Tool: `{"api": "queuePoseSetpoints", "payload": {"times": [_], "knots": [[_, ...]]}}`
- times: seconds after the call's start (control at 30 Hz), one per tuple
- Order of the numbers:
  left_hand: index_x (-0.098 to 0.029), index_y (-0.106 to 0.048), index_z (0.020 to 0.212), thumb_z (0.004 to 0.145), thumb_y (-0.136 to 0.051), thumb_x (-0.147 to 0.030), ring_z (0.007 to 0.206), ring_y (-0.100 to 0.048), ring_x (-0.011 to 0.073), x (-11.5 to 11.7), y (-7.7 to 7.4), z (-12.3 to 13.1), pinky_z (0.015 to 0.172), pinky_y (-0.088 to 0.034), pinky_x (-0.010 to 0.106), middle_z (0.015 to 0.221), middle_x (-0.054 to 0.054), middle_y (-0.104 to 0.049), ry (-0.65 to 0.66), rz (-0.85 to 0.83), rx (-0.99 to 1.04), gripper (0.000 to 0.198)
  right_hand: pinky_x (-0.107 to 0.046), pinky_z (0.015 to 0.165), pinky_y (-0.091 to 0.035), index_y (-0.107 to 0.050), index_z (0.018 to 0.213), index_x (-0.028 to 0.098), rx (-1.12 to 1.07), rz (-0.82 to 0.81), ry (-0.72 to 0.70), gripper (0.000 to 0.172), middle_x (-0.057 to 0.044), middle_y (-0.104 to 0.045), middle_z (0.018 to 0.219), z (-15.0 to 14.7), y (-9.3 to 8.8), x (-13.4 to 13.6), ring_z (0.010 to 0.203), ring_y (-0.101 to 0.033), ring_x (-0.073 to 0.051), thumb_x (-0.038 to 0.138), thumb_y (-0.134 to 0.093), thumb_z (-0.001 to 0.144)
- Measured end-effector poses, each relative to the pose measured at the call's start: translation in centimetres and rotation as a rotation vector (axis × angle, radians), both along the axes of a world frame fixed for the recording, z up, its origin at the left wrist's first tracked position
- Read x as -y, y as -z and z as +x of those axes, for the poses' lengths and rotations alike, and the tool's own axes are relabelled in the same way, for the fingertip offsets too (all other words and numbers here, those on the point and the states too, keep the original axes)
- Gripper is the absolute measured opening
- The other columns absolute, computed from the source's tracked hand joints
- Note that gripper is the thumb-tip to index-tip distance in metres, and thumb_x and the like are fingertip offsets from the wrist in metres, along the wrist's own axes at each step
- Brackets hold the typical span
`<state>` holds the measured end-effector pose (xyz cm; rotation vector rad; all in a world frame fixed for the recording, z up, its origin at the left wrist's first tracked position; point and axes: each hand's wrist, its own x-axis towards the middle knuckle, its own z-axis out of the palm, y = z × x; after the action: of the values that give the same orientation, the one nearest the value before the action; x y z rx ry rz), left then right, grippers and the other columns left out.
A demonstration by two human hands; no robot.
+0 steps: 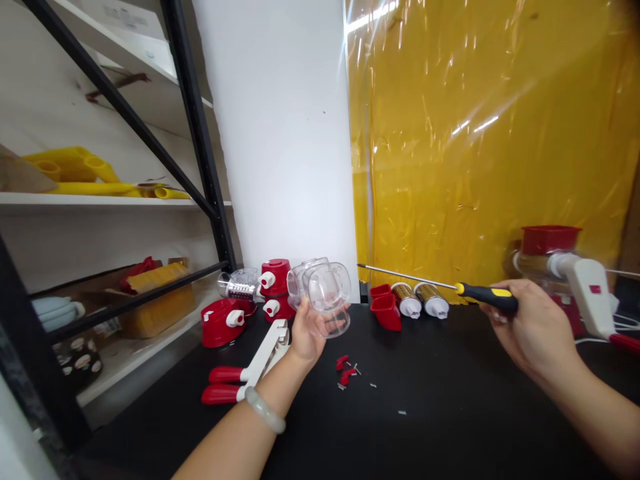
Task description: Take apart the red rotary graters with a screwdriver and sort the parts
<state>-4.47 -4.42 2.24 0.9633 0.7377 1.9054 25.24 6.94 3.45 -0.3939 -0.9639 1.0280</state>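
Note:
My left hand (305, 333) is closed round a clear plastic housing (327, 293), held up above the black table (440, 413). My right hand (530, 327) grips the black-and-yellow handle of a long screwdriver (487, 295), whose thin shaft points left towards the housing. Small red clips and loose screws (347, 373) lie on the table below and between the two hands. An assembled grater with a red hopper and white crank (565, 267) stands just behind my right hand.
Red and white grater parts (273, 283), a metal drum (240, 287), white handles with red grips (245, 380), a red cup (387, 310) and two gold drums (423, 299) line the table's back. A black shelf rack (200, 147) stands at left; yellow plastic sheeting (490, 133) hangs behind.

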Motion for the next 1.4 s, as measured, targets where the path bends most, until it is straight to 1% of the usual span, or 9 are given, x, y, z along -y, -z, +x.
{"api": "queuePoseSetpoints", "payload": {"times": [0.1, 0.33, 0.53, 0.63, 0.73, 0.8, 0.97, 1.17, 1.4], "knots": [[-0.013, -0.065, 0.098, 0.065, -0.065, -0.072, 0.094, -0.069, 0.0293, 0.0, 0.4, 0.2, 0.066, -0.056, 0.032, 0.098, 0.016, -0.071, 0.006, -0.018, -0.056, 0.068, -0.018, 0.042, -0.033, -0.060, 0.066, 0.017, 0.024, 0.002, -0.013, 0.006, 0.001, -0.053, 0.055, -0.2, 0.0, 0.6, 0.048, -0.046, -0.008, 0.019, -0.060, 0.072], [-0.016, -0.059, 0.102, 0.064, -0.073, -0.062, 0.095, -0.066, 0.0261, -0.6, 1.5, 0.8, 0.063, -0.058, 0.035, 0.109, 0.011, -0.066, -0.224, 0.012, -0.073, 0.061, -0.018, 0.042, -0.031, -0.061, 0.067, 0.017, 0.048, -0.021, 0.024, 0.007, 0.001, -0.052, 0.055, -0.1, 0.0, 0.4, 0.047, -0.044, -0.008, 0.020, -0.061, 0.073], [-0.014, -0.058, 0.101, 0.064, -0.073, -0.062, 0.096, -0.066, 0.0266, -0.7, 1.8, 0.9, 0.064, -0.059, 0.036, 0.106, 0.011, -0.065, -0.225, 0.015, -0.078, 0.062, -0.019, 0.044, -0.033, -0.062, 0.067, 0.017, 0.077, -0.022, 0.061, 0.011, 0.001, -0.053, 0.058, -0.2, 0.5, 0.0, 0.049, -0.045, -0.008, 0.025, -0.065, 0.073], [-0.014, -0.057, 0.103, 0.066, -0.073, -0.060, 0.094, -0.065, 0.0247, -0.5, 1.8, 0.8, 0.064, -0.060, 0.035, 0.103, 0.011, -0.065, -0.253, 0.035, -0.161, 0.061, -0.020, 0.046, -0.033, -0.063, 0.069, 0.017, 0.115, -0.008, 0.087, 0.013, 0.001, -0.054, 0.060, -0.1, 0.9, -0.3, 0.051, -0.046, -0.009, 0.029, -0.066, 0.074], [-0.017, -0.054, 0.109, 0.064, -0.077, -0.054, 0.097, -0.063, 0.0240, -0.2, 1.4, 0.9, 0.062, -0.060, 0.031, 0.105, 0.010, -0.063, -0.347, 0.064, -0.275, 0.063, -0.020, 0.047, -0.034, -0.063, 0.069, 0.017, 0.130, -0.014, 0.113, 0.015, 0.000, -0.056, 0.064, 0.1, 1.0, -0.5, 0.054, -0.047, -0.009, 0.030, -0.068, 0.074], [-0.019, -0.053, 0.109, 0.059, -0.080, -0.052, 0.101, -0.062, 0.0246, 0.0, 1.0, 0.9, 0.061, -0.059, 0.028, 0.109, 0.010, -0.061, -0.398, 0.075, -0.320, 0.066, -0.019, 0.046, -0.034, -0.062, 0.068, 0.017, 0.106, -0.021, 0.090, 0.013, 0.001, -0.055, 0.065, 0.1, 1.0, -0.6, 0.054, -0.047, -0.009, 0.028, -0.068, 0.072], [-0.020, -0.052, 0.110, 0.055, -0.081, -0.051, 0.102, -0.061, 0.0261, 0.2, 0.5, 0.9, 0.059, -0.058, 0.028, 0.114, 0.011, -0.059, -0.432, 0.081, -0.340, 0.069, -0.018, 0.044, -0.034, -0.062, 0.068, 0.018, 0.088, -0.044, -0.006, 0.007, 0.002, -0.055, 0.062, -0.1, 0.8, -0.6, 0.051, -0.046, -0.007, 0.022, -0.066, 0.070], [-0.018, -0.055, 0.111, 0.059, -0.080, -0.044, 0.110, -0.059, 0.0286, 0.3, 1.0, 0.5, 0.067, -0.056, 0.028, 0.111, 0.013, -0.062, -0.426, 0.164, -0.409, 0.063, -0.017, 0.042, -0.033, -0.061, 0.066, 0.018, 0.097, -0.079, -0.003, 0.004, 0.003, -0.051, 0.056, -0.1, 0.8, -0.6, 0.048, -0.044, -0.007, 0.020, -0.063, 0.070], [-0.023, -0.050, 0.119, 0.056, -0.083, -0.041, 0.115, -0.059, 0.0304, 0.1, 1.8, 0.4, 0.071, -0.057, 0.030, 0.126, 0.014, -0.056, -0.447, 0.216, -0.406, 0.074, -0.018, 0.041, -0.033, -0.053, 0.060, 0.019, 0.062, -0.148, -0.114, 0.012, 0.004, -0.047, 0.053, -0.6, 1.1, -0.5, 0.045, -0.037, -0.007, 0.016, -0.060, 0.070]]}}
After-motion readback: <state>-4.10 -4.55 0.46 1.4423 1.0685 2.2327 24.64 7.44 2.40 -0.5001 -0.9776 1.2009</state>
